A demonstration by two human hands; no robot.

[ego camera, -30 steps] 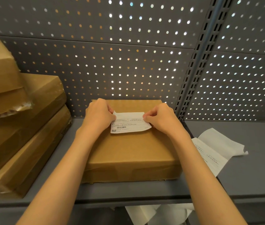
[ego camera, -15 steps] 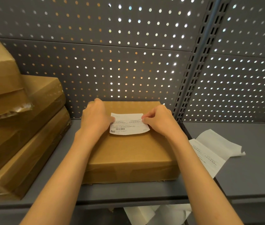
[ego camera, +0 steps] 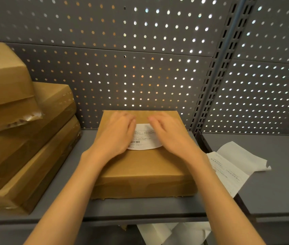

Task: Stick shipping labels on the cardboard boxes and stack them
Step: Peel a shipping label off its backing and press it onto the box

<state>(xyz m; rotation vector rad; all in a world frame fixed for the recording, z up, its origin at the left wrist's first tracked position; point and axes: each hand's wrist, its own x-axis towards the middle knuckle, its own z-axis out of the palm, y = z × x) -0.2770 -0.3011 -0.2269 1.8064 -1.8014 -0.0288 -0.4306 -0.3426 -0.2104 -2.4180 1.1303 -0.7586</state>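
A flat cardboard box (ego camera: 143, 167) is sat on a grey metal shelf (ego camera: 272, 191), right up against the perforated back panel (ego camera: 140, 76). A white shipping label (ego camera: 144, 138) is laid on the box's top face, towards the far edge. It's covered on both sides: the left hand (ego camera: 117, 137) is pressed flat over its left end and the right hand (ego camera: 168, 133) over its right end, fingers straight-ish and spread on both, nothing pinched. The fingertips are motion-blurred.

Off to the left, three bigger cardboard boxes (ego camera: 25, 138) are piled up crookedly, with torn tape seen on the top one. To the right, past the slotted upright (ego camera: 216, 68), a strip of label backing paper (ego camera: 235, 165) is lying on the shelf. More white paper (ego camera: 166, 234) can be seen below the shelf edge.

A barcode and some printed lines are visible on the label, but the text is too small to be read.
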